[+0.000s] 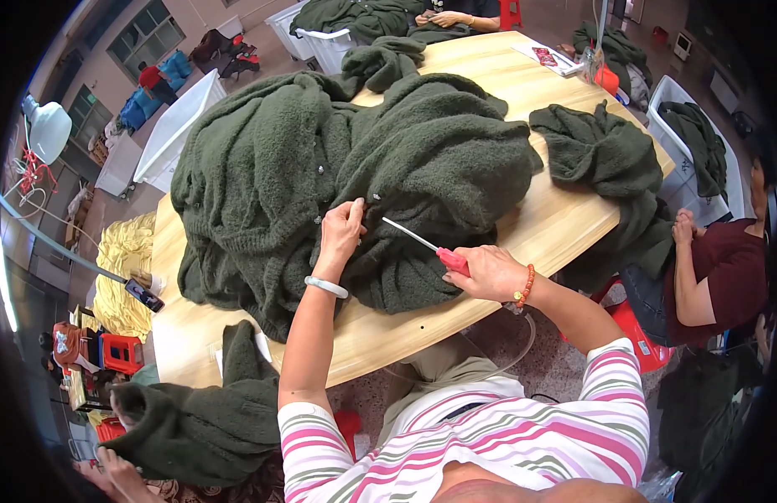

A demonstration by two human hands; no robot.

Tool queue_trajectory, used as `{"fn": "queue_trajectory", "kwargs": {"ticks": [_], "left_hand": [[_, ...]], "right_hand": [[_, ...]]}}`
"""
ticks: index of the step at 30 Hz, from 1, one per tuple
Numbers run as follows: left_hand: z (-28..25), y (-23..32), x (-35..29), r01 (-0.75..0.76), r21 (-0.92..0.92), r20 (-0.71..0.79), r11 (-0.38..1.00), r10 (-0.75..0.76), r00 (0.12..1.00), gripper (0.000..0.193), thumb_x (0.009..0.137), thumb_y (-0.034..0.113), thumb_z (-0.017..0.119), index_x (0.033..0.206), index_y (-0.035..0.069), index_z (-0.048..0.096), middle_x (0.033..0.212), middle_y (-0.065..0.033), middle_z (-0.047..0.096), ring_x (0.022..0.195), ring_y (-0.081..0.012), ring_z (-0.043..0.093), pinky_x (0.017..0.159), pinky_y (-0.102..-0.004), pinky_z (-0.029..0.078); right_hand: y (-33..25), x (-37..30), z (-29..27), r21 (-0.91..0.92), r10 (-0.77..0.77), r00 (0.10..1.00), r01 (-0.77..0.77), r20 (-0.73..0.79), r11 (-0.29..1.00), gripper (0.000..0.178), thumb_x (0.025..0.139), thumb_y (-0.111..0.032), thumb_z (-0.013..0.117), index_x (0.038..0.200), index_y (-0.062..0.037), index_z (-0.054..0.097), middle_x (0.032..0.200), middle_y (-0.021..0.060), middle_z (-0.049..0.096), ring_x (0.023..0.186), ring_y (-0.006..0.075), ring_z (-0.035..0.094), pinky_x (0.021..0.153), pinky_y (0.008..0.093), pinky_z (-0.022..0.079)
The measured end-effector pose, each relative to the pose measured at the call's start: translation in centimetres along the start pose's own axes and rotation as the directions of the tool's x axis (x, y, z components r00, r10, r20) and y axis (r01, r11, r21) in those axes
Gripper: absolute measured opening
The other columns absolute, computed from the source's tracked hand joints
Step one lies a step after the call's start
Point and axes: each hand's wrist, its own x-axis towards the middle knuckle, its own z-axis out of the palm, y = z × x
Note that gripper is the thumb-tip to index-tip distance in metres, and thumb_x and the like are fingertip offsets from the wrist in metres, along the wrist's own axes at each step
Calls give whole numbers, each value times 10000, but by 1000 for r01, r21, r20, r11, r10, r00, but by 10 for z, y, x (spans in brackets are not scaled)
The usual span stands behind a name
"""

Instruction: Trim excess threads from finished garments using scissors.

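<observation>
A large heap of dark green knit garments [262, 159] lies on the wooden table in front of me. Small shiny bits, like buttons or beads, dot the knit. My left hand [341, 230], a pale bangle at its wrist, pinches the fabric at the middle of the heap. In my right hand [491, 273] is a screwdriver-like tool [452, 261] with a pink-red handle and a thin metal shaft. Its tip points up and left, at the knit just right of my left fingers; whether it touches cannot be made out.
Bare wood of the table [564, 222] shows right of the heap. Another green garment [598, 151] hangs over the right edge. White bins [180, 130] stand around the table. People sit at the far side and right; another person's hand [124, 474] holds green knit at lower left.
</observation>
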Motion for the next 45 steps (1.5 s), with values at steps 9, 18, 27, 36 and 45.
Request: {"fn": "queue_trajectory", "kwargs": {"ticks": [9,18,27,36,45], "left_hand": [[29,-1,2,-239,529,-182,814,384,905,158,731,168,680,805,46,611,780,-146,621,783,-336,623,705,-432,493],[2,-19,0,-186,-49,-30,981,185,982,172,829,171,683,819,4,645,694,-5,645,625,-73,584,606,-233,482],[-33,-28,-62,-382,384,-47,841,430,901,204,757,70,713,936,16,631,814,-68,609,678,-151,601,649,-271,496],[-23,-42,-39,-353,520,36,778,393,919,142,733,72,658,864,48,611,815,-146,603,783,-330,603,707,-398,496],[-41,-42,-47,81,-373,62,924,-62,996,107,852,116,644,891,16,635,712,3,605,582,-56,530,513,-200,427]], "right_hand": [[-8,2,-1,-88,44,998,-41,35,995,337,840,-332,601,924,-6,607,836,212,653,871,394,624,791,475,475],[-17,-6,-4,-72,-10,994,17,105,997,322,853,-338,585,939,-28,606,841,203,654,874,389,624,799,477,474],[-7,-10,4,-36,-42,997,44,65,998,325,854,-341,591,944,-29,599,823,210,650,846,397,624,766,485,480],[-24,-6,14,-166,-43,993,61,111,984,302,849,-340,591,906,-44,605,799,205,646,837,395,622,760,484,473],[-25,-15,14,-151,-44,997,54,69,987,304,849,-352,587,914,-55,606,779,196,647,832,392,625,756,481,468]]}}
